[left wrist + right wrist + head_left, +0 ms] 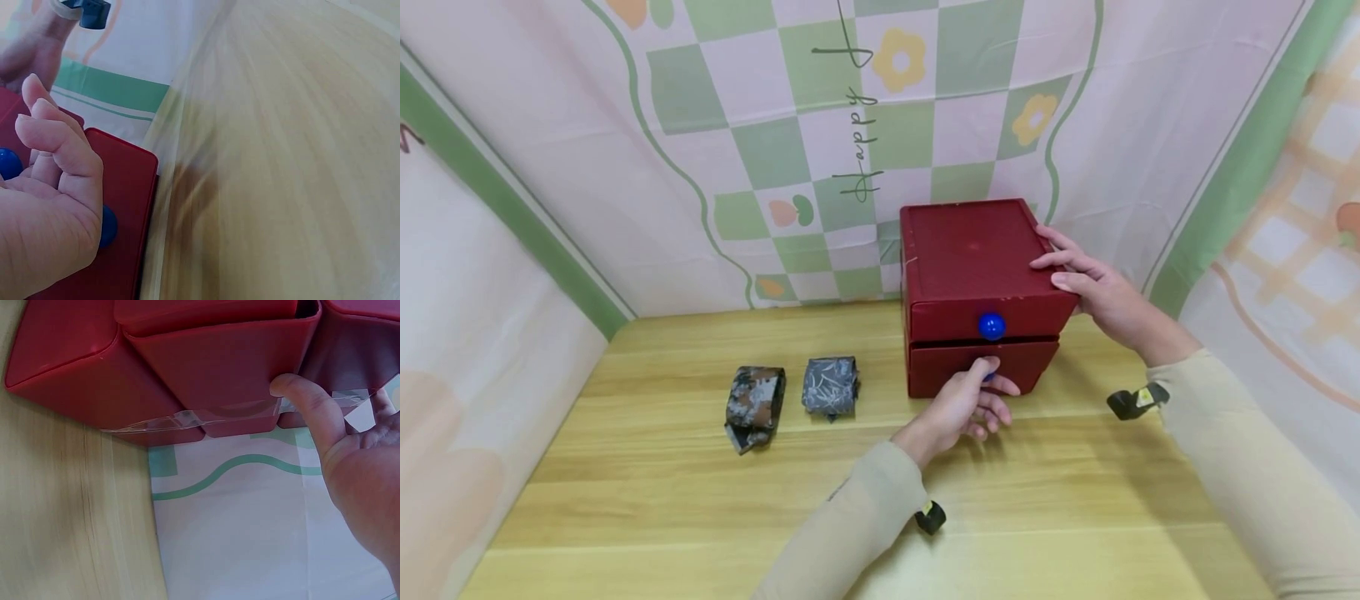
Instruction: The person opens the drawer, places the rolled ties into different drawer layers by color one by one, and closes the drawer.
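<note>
Head view: patterned cloth (977, 50) at the back, wood counter (685, 525) below. Red box (973, 275) sits toward the back of the counter, right of centre. Two drawers stacked, dark gap visible above the lower drawer (947, 371). Right wrist view adds clear tape (237, 412) running across the box.

Arms: both reach in from the near side, beige sleeves (857, 517). Right one goes wide round to the box's right side, left one runs diagonally to the box front.

Right hand (1097, 292): up at the box's right top edge, fingers extended and spread, resting on it, no grasp. Thumb tip on the red surface in right wrist view.

Left hand (962, 404): low at the lower drawer, thumb side up. Thumb and index pinch the blue lower knob (110, 226); other fingers loosely bent, free of the drawer. Left wrist view: hand covers part of that knob, thumb hidden.

Left of the box on the counter: camo bundle (755, 406), then grey bundle (830, 386) between it and the box, the two near each other, apart.

Smallest: blue upper knob (992, 326), fully exposed, directly above the left thumb.
</note>
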A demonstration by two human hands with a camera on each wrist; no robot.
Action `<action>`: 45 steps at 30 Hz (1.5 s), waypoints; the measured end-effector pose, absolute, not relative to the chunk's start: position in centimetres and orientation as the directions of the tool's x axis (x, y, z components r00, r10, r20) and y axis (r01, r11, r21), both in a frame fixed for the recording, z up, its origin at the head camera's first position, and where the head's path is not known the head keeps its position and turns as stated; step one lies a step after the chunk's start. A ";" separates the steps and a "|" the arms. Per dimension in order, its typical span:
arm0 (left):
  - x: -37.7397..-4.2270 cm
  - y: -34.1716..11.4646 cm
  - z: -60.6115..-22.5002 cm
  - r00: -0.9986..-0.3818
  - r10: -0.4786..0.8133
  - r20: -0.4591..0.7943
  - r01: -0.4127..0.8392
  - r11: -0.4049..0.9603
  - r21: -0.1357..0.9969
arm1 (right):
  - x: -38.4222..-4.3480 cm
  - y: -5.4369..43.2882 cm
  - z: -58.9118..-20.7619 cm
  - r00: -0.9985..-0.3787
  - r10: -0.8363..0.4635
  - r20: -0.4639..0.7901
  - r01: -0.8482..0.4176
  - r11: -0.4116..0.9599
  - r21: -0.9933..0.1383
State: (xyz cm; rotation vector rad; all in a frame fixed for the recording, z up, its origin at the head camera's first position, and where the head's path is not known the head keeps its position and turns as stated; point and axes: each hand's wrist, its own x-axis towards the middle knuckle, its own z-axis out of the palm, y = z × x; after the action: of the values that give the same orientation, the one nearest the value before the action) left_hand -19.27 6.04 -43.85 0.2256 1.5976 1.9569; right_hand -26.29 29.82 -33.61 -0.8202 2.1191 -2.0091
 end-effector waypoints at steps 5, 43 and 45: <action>-19.4 5.7 -43.7 -0.799 0.552 -0.239 -0.341 -0.089 0.936 | -26.3 29.7 -33.5 -0.848 -0.450 0.280 -0.302 -0.023 -0.953; -18.7 5.2 -43.1 -0.778 0.558 -0.289 -0.389 -0.066 0.919 | -26.2 29.7 -33.4 -0.855 -0.444 0.269 -0.293 -0.017 -0.956; -18.5 5.2 -43.1 -0.773 0.561 -0.296 -0.395 -0.061 0.917 | -26.2 29.7 -33.4 -0.854 -0.445 0.269 -0.290 -0.021 -0.957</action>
State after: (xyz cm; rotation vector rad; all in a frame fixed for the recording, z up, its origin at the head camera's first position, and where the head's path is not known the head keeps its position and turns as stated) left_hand -18.52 5.19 -43.15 0.1811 1.5715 1.8969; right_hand -26.21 29.70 -33.41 -0.7990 2.1122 -2.0121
